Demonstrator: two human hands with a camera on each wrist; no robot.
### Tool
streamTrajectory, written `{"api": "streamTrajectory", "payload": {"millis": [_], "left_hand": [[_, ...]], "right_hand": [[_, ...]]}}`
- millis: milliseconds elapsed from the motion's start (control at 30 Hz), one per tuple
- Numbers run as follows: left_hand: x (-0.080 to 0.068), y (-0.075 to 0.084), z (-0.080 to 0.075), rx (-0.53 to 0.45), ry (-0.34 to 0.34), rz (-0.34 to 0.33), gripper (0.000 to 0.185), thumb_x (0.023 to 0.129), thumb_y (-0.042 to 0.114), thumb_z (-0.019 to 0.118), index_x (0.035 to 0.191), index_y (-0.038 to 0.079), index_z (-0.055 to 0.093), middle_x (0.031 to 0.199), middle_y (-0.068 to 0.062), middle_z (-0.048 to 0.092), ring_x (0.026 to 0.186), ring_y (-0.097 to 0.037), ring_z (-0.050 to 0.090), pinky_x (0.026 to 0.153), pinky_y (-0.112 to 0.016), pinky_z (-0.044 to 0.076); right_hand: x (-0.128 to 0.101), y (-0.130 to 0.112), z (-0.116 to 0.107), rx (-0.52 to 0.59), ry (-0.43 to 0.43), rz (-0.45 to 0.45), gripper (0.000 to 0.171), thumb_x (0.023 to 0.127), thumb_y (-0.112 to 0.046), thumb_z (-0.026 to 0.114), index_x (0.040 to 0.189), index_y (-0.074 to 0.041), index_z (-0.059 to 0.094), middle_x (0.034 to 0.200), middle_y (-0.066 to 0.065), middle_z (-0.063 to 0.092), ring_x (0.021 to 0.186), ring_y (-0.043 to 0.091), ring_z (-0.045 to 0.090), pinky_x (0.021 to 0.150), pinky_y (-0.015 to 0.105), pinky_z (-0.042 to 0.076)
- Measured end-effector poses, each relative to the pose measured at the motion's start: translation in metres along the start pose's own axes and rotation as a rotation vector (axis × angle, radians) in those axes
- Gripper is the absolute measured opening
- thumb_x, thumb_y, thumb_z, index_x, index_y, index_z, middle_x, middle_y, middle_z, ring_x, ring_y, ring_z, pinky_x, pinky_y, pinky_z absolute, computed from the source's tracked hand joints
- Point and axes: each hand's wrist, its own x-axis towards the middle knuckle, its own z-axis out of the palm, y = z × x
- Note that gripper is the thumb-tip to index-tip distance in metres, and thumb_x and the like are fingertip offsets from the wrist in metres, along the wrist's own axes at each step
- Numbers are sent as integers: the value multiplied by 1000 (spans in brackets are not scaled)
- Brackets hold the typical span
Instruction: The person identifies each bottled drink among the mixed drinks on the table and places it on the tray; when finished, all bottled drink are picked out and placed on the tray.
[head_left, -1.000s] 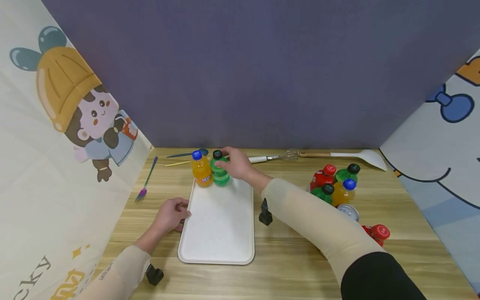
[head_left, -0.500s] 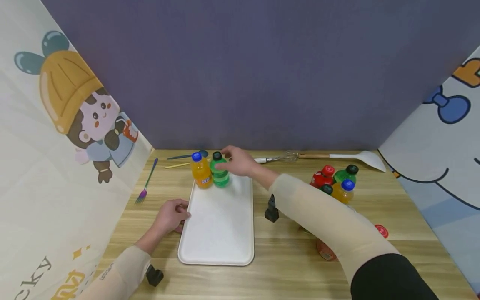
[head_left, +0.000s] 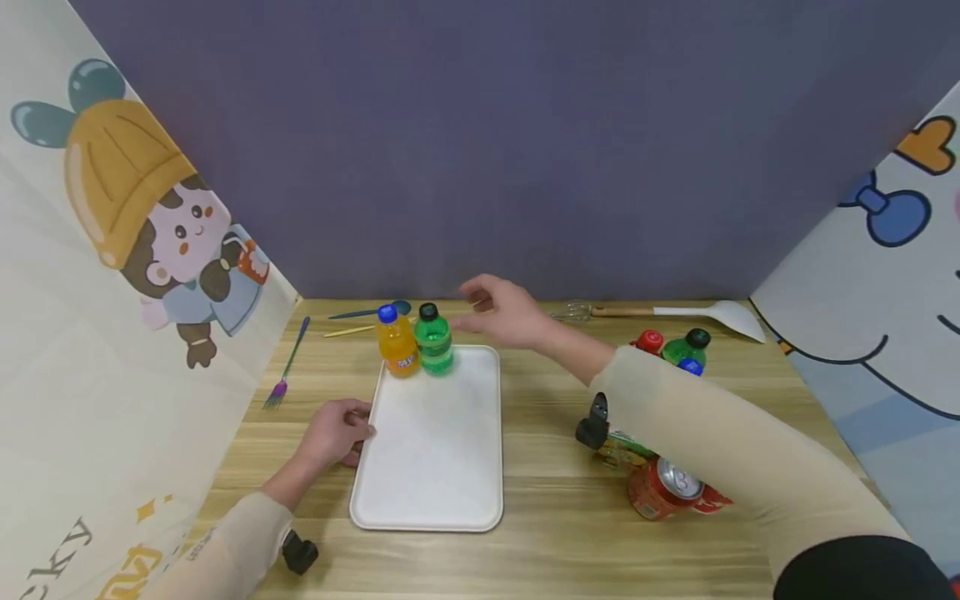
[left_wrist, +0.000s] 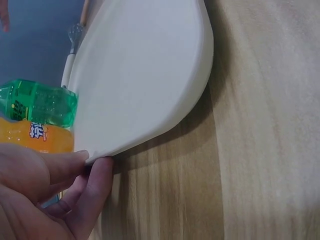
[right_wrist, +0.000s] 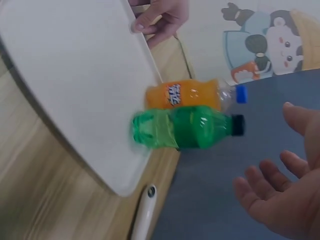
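The right hand (head_left: 510,312) hangs in the air to the right of the green bottle (head_left: 434,342), its grip loose: thumb and fingers stand apart with nothing between them, and the right wrist view shows a gap to the bottle. The left hand (head_left: 335,432) has its grip closed in a pinch on the left edge of the white tray (head_left: 427,450), thumb above the rim and fingers below.

The green bottle stands upright at the far end of the tray, toward its left corner. Just beside it, on the left, stands the orange bottle (head_left: 397,346), upright too, with a blue cap. The rest of the tray's surface lies bare toward the near side.

Around the tray is the wooden worktop (head_left: 420,567). Along its far edge lie a dark spoon (head_left: 401,307), a yellow utensil (head_left: 348,331) partly behind the bottles, a whisk (head_left: 573,312) and, farther right, a white-headed serving spoon (head_left: 731,315). A purple and blue fork (head_left: 288,367) lies well to the left.

On the right, the beige sleeve (head_left: 720,433) partly covers a group of drinks: a red cap (head_left: 649,341), a black-capped bottle (head_left: 685,346) and a blue cap (head_left: 690,366) show on its far side, a red can (head_left: 652,492) on its near side.
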Motion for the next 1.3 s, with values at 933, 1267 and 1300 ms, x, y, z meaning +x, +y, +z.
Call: {"api": "streamTrajectory", "payload": {"millis": [933,1267,1300], "left_hand": [[-8,-1,-9,-76,4,16,41,89,-4,72,128,-8,62,98,-16,69,73,-20,68,61,-39,67],[-10,-5,-4,-81,-8,3,39,89,-6,71,127,-8,62,97,-15,70,74,-20,68,60,-39,67],[-9,-5,-4,-81,-9,3,39,89,-6,71,127,-8,62,97,-15,70,74,-20,68,60,-39,67]], "right_hand": [[-110,38,-112,-93,207,40,57,98,-42,69,144,-13,51,143,9,57,130,30,56,109,57,49],[-147,61,-138,-152,270,102,62,98,-46,68,147,-13,49,146,13,54,133,36,53,107,62,48],[-151,65,-140,-159,277,107,63,97,-46,68,147,-12,48,146,14,54,133,36,53,107,63,47]]}}
